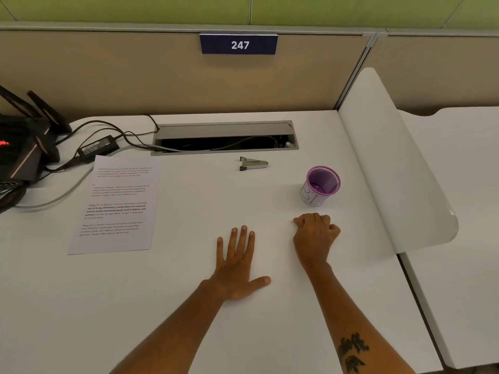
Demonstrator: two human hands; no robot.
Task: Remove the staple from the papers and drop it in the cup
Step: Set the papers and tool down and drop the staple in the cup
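Note:
The printed papers (118,203) lie flat on the white desk at the left; the staple is too small to make out. A metal staple remover (253,163) sits at the far middle of the desk. A purple cup (320,184) with a white sleeve stands upright at the right. My left hand (237,261) rests flat on the desk with fingers spread, right of the papers. My right hand (314,234) lies just in front of the cup with fingers curled under; nothing shows in it.
An open cable tray (225,137) is set into the desk at the back. A black router (24,147), a power brick (98,148) and cables crowd the far left. A white divider panel (391,163) borders the right side.

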